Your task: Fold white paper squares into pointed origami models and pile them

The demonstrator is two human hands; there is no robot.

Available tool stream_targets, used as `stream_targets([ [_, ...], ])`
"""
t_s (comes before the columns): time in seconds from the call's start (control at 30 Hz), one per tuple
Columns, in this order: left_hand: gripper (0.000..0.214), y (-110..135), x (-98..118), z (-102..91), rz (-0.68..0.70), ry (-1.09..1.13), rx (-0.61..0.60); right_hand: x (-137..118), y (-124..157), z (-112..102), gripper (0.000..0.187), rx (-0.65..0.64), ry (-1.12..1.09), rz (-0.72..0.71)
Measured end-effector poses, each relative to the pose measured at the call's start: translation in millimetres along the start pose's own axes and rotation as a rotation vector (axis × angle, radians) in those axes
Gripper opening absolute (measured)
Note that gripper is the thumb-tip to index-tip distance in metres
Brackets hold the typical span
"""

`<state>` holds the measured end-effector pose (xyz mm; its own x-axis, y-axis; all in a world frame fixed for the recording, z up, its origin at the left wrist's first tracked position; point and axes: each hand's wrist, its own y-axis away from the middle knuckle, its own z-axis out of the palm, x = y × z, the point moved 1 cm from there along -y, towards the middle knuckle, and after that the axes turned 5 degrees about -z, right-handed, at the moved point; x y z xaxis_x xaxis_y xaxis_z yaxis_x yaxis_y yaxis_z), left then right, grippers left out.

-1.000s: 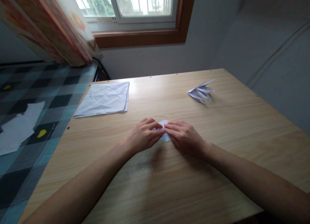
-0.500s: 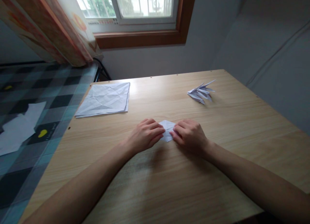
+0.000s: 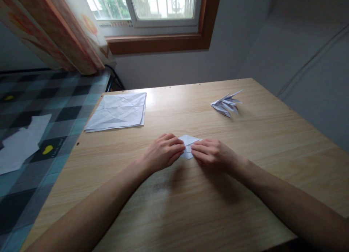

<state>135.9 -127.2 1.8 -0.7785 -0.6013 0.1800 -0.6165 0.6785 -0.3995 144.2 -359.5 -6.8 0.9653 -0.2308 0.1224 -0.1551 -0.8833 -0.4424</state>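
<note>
A small piece of folded white paper (image 3: 188, 139) lies on the wooden table between my two hands. My left hand (image 3: 167, 151) is closed on the paper's left side, thumb and fingers pressed together at its edge. On the right side, my right hand (image 3: 211, 152) has its fingers together and presses the paper with the fingertips. Both hands cover the outer ends of the paper, so only its middle shows, with crease lines across it.
A stack of creased white sheets (image 3: 120, 112) lies at the table's (image 3: 174, 208) back left. Spiky folded paper pieces (image 3: 226, 103) sit at the back right. Left of the table, torn-looking white paper (image 3: 24, 144) rests on a checked cloth (image 3: 16, 197). A window (image 3: 163, 4) is behind.
My right hand has shifted slightly down, and its fingers have straightened and flattened over the paper's right side. My left hand has stayed in place.
</note>
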Motion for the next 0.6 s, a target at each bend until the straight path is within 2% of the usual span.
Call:
stream_targets([
  [0.2,0.020,0,2,-1.5,0.004,-0.016,-0.001,1,-2,-4,0.022,-0.011,-0.004,-0.003],
  [0.43,0.024,0,2,-2.0,0.018,-0.021,-0.028,-4,-4,-14,0.022,-0.149,0.093,-0.078],
  [0.6,0.027,0,1,-2.5,0.002,-0.003,-0.049,-5,-6,-12,0.022,-0.113,0.169,-0.094],
])
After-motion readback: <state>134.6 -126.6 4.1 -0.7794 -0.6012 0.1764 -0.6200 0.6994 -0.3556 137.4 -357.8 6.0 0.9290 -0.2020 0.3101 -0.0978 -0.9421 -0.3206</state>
